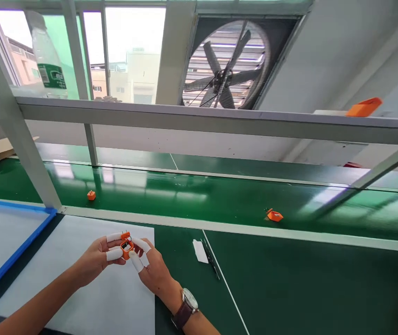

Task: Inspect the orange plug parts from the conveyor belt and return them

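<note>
Both my hands meet over a white sheet [90, 288] on the green workbench. My left hand [97, 258] and my right hand [152, 267] wear white finger cots and pinch a small orange part [126, 246] between their fingertips. The part has a dark inner piece and thin pins sticking up from its top. A brown-strapped watch [185, 307] sits on my right wrist.
A green conveyor belt [199, 195] runs across behind the bench, carrying a small orange part [91, 195] at left and another [274, 215] at right. A white slip [200, 251] and a thin dark tool [211, 260] lie right of the sheet. A blue-edged board [14, 246] is at left, a frame rail [220, 121] overhead.
</note>
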Action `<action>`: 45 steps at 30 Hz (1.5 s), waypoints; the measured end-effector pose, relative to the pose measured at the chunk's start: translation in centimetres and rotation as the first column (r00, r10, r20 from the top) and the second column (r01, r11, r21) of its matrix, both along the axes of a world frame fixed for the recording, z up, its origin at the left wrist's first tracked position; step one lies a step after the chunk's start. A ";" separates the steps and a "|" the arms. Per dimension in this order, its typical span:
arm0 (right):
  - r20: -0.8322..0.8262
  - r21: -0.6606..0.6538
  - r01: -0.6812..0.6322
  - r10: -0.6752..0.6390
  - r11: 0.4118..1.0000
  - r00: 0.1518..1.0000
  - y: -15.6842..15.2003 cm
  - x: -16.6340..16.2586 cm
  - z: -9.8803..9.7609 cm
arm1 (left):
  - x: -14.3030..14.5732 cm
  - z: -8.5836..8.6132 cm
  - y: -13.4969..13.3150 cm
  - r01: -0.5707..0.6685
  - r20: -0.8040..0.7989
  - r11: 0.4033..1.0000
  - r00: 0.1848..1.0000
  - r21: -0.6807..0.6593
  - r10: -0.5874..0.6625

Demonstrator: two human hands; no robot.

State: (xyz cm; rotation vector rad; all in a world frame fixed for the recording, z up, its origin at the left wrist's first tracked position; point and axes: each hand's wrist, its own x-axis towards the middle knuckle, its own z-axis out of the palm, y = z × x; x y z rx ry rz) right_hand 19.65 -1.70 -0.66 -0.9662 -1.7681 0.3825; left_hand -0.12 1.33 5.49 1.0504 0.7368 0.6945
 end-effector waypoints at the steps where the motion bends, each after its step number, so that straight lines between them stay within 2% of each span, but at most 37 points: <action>1: 0.013 0.014 -0.016 0.015 1.000 1.000 -0.1 -0.4 0.1 | -0.2 -0.3 -0.2 0.012 0.031 1.000 0.999 -0.012 -0.012; 4: 0.052 -0.008 -0.066 0.066 0.998 0.996 -0.2 -1.0 0.7 | -0.6 -1.6 -0.5 -0.024 -0.001 0.998 1.000 0.054 0.024; 6: 0.022 -0.095 -0.047 0.049 0.994 0.999 -0.1 -1.1 1.1 | -0.8 -2.8 -0.5 -0.092 -0.155 0.971 0.980 0.219 0.127; 8: -0.025 -0.171 -0.027 0.023 0.985 0.999 -0.1 -1.1 1.4 | -1.0 -3.9 -0.8 -0.118 -0.311 0.875 0.905 0.469 0.289; 10: -0.042 -0.182 -0.057 0.050 0.982 0.998 -0.2 -1.3 1.3 | -1.1 -4.6 -1.2 -0.072 -0.355 0.724 0.835 0.686 0.419; 11: -0.046 -0.177 -0.078 0.071 0.981 0.996 -0.3 -1.4 1.2 | -1.2 -4.7 -1.4 -0.049 -0.346 0.659 0.821 0.751 0.455; 12: -0.057 -0.175 -0.092 0.083 0.980 0.995 -0.5 -1.5 1.1 | -1.2 -4.6 -1.7 -0.036 -0.331 0.619 0.820 0.785 0.468; 13: -0.081 -0.182 -0.101 0.088 0.978 0.993 -0.6 -1.7 0.9 | -1.2 -4.4 -1.8 -0.032 -0.319 0.607 0.828 0.794 0.461; 14: -0.117 -0.196 -0.110 0.089 0.974 0.989 -0.8 -1.8 0.8 | -1.2 -4.1 -2.0 -0.035 -0.315 0.623 0.840 0.781 0.442; 16: -0.209 -0.235 -0.141 0.091 0.962 0.974 -1.0 -1.9 0.4 | -1.1 -3.5 -2.1 -0.054 -0.311 0.712 0.875 0.700 0.372; 19: -0.357 -0.289 -0.158 0.048 0.944 0.933 -1.2 -1.9 -0.1 | -0.8 -2.9 -2.0 -0.086 -0.260 0.874 0.937 0.479 0.234; 22: -0.422 -0.321 -0.148 -0.001 0.935 0.906 -1.4 -1.6 -0.3 | -0.3 -3.1 -2.0 -0.107 -0.173 0.963 0.973 0.247 0.153; 25: -0.382 -0.294 -0.151 0.029 0.944 0.924 -1.7 -1.4 -0.1 | 0.0 -3.5 -1.9 -0.125 -0.111 0.983 0.984 0.133 0.140; 30: -0.213 -0.159 -0.129 0.093 0.979 0.973 -2.0 -1.6 0.1 | 0.3 -3.9 -1.8 -0.221 -0.088 0.973 0.970 0.065 0.226; 33: -0.192 -0.188 -0.093 0.057 0.978 0.980 -2.1 -1.9 0.2 | 0.4 -4.0 -1.8 -0.230 -0.083 0.971 0.968 0.068 0.236; 36: -0.245 -0.244 -0.128 0.066 0.961 0.967 -2.1 -1.9 0.3 | 0.3 -4.0 -1.9 -0.238 -0.094 0.970 0.966 0.058 0.242; 41: -0.232 -0.249 -0.138 0.079 0.959 0.969 -2.0 -1.2 0.5 | 0.0 -3.7 -1.7 -0.192 -0.042 0.981 0.981 -0.024 0.190; 45: -0.053 -0.103 -0.118 0.113 0.988 0.992 -1.7 -0.7 0.3 | -0.1 -3.4 -1.6 -0.172 -0.034 0.983 0.985 -0.059 0.170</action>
